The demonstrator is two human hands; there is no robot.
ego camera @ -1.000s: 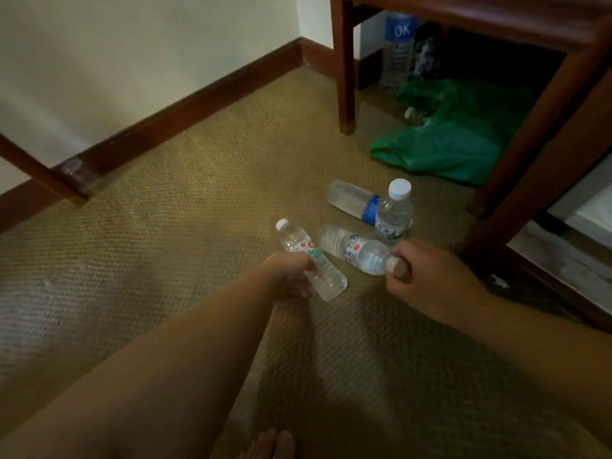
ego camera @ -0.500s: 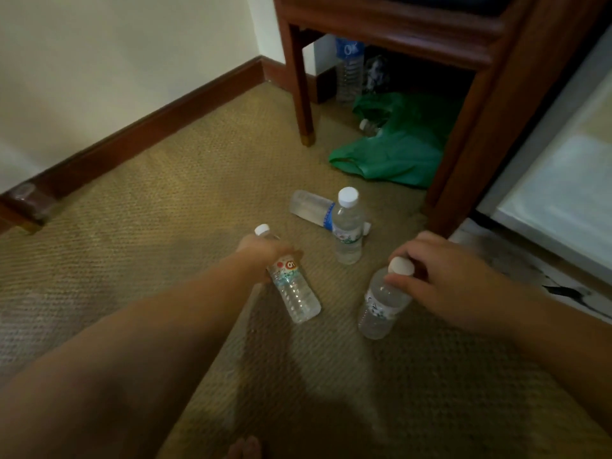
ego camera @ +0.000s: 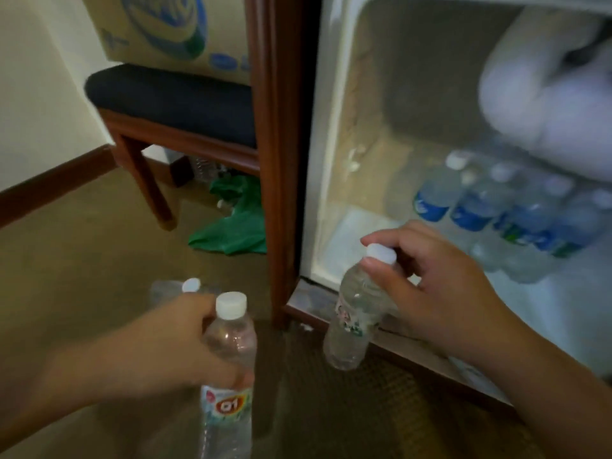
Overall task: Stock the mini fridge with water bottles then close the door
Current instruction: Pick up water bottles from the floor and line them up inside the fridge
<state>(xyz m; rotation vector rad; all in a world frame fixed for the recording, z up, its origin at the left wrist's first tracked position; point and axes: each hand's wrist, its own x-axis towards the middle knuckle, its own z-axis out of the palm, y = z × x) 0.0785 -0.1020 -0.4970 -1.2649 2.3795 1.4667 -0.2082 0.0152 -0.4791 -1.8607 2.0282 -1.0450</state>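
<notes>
- Head view, the step: both bottles are on the way to the open mini fridge, which fills the right half of the frame. The step probably goes best if the right-hand bottle is carried over the sill and stood upright on the bare floor of the cabinet at centre right, just left of the row of stocked bottles, so that none is knocked over.
- Head view, right hand: at centre right, its fingers are curled round the white cap, gripping the bottle by the neck; the bottle hangs in front of the fridge's lower edge.
- Head view, left hand: at lower left, it is wrapped round the body of a second bottle, upright, cap up.
- Head view, spare bottle: it lies on the carpet behind the left hand.
</notes>
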